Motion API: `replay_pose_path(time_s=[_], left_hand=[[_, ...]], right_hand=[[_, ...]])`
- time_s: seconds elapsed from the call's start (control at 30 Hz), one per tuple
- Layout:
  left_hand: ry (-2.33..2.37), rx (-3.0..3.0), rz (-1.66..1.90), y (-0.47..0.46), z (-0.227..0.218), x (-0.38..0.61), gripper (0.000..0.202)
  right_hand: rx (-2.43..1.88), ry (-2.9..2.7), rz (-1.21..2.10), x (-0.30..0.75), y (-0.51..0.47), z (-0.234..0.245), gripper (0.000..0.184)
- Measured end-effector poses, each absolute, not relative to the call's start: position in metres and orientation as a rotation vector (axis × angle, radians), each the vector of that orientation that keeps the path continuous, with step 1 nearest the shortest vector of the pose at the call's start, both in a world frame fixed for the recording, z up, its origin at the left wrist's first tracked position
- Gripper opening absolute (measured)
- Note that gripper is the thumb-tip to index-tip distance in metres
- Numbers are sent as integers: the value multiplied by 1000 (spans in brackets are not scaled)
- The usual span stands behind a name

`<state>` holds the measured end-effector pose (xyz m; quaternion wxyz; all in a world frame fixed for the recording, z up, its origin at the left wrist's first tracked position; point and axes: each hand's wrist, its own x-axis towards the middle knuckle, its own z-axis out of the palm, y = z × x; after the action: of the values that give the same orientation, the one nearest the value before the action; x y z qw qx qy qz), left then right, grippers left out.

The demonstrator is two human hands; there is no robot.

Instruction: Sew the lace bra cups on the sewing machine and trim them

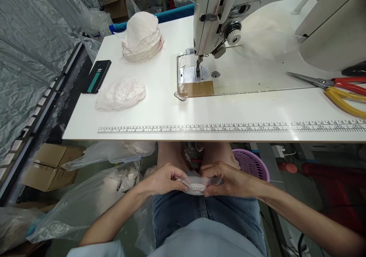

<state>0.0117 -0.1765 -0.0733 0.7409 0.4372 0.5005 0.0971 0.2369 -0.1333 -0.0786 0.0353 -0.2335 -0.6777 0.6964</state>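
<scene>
Holds a white lace-trimmed piece (196, 187) over the lap (171, 213), off the tabletop (160, 112), at 6 o'clock from the sewing machine (207, 24). Pinches it with the fingers of the left hand (166, 179) at 9 o'clock and the right hand (225, 179) at 3. Extends lengthwise between them, about equally near both.

Tabletop (160, 114) — phone (98, 76) left, scissors (326, 83) right

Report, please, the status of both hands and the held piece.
Left hand, right hand: both pinching translucent white piece over lap. Table edge between hands and sewing machine.
</scene>
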Motion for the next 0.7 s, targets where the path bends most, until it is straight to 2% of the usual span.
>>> replay_pose_path(time_s=[0.3, 0.7], left_hand=[[1105, 839, 208, -180, -78, 11, 21], [1079, 1024, 185, -181, -77, 10, 33]], right_hand=[[-709, -2021, 2219, 240, -133, -86, 27], [-762, -1954, 2284, 249, -132, -88, 31]])
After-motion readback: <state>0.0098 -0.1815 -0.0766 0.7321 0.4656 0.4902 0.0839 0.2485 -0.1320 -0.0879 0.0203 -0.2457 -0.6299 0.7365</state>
